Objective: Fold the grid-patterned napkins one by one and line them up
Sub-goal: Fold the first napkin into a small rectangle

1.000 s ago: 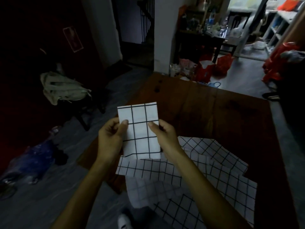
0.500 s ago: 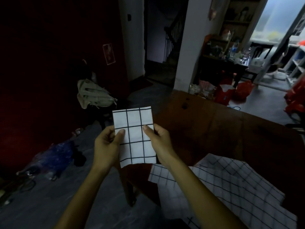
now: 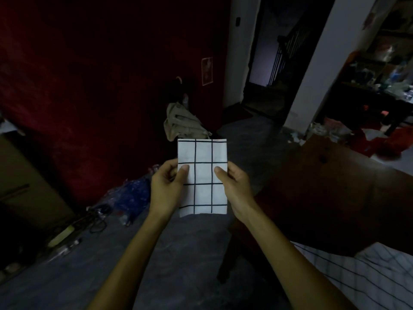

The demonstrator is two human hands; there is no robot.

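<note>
A folded white napkin with a black grid [image 3: 203, 175] is held upright in the air, left of the dark wooden table [image 3: 335, 193] and over the floor. My left hand [image 3: 166, 186] pinches its left edge, thumb on the front. My right hand [image 3: 233, 186] pinches its right edge the same way. Unfolded grid-patterned napkins [image 3: 366, 274] lie in a loose pile on the table's near right part, partly cut off by the frame.
The room is dim. A beige bag [image 3: 183, 124] rests by the dark red wall. Blue plastic and cables [image 3: 125, 198] litter the grey floor at left. A doorway [image 3: 266, 63] with stairs opens behind. Red bags [image 3: 380, 142] lie beyond the table's far corner.
My view has swung left, so the table and napkin pile slid to the right. Both hands keep the same grip on the folded napkin, now over the floor.
</note>
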